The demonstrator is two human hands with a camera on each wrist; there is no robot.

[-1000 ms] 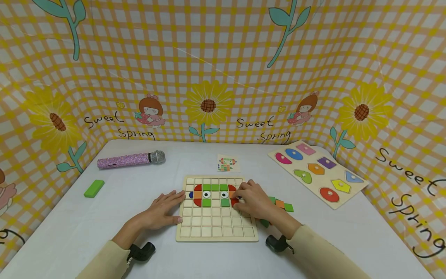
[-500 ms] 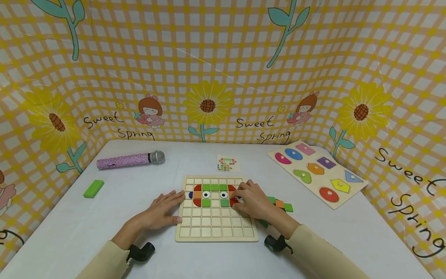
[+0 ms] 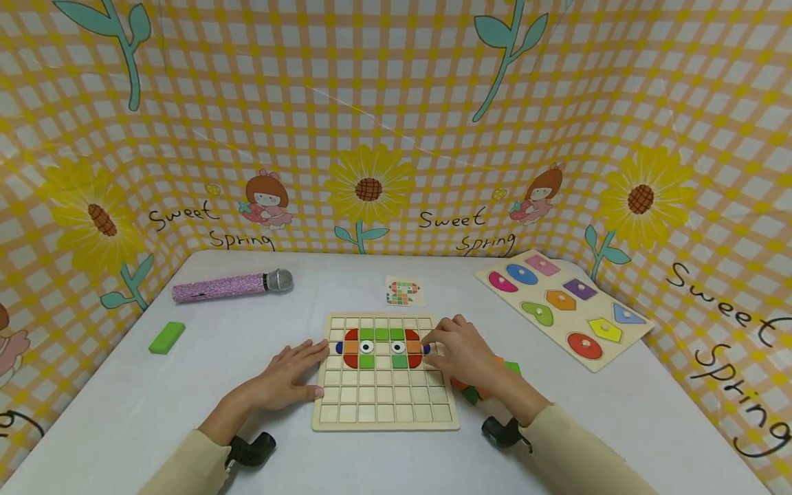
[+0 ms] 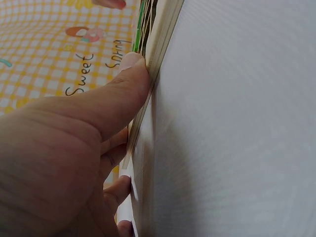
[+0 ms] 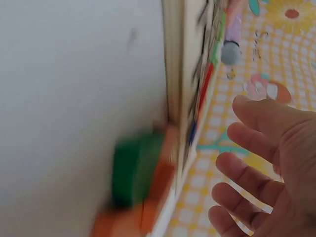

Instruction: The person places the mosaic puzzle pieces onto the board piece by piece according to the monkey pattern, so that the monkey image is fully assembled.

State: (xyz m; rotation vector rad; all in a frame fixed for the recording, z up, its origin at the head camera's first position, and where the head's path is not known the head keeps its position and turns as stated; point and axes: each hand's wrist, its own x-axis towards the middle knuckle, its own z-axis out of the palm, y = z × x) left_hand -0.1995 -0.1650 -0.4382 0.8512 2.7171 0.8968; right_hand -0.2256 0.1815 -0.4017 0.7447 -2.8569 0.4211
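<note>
A wooden grid board (image 3: 383, 394) holds a face-like pattern of green, red and orange tiles, two eye tiles and a blue half-round piece (image 3: 339, 348) at the left end. My left hand (image 3: 287, 377) rests against the board's left edge, fingers extended, the thumb at the rim in the left wrist view. Over the board's right edge hovers my right hand (image 3: 464, 354), fingers loosely bent with nothing between them in the right wrist view. Its fingertips are near the orange tile (image 3: 413, 347) and the right blue piece (image 3: 427, 349). Loose tiles (image 3: 472, 394) lie partly hidden under the right forearm.
Behind the board lies a small pattern card (image 3: 405, 290). A glittery purple microphone (image 3: 219, 287) and a green block (image 3: 167, 337) are at the left. A knobbed shape puzzle board (image 3: 588, 311) lies at the back right. Patterned cloth walls enclose the table.
My right hand has drawn back to the right from the orange and red tiles at the pattern's right end, which now show fully. The left hand stays at the board's edge.
</note>
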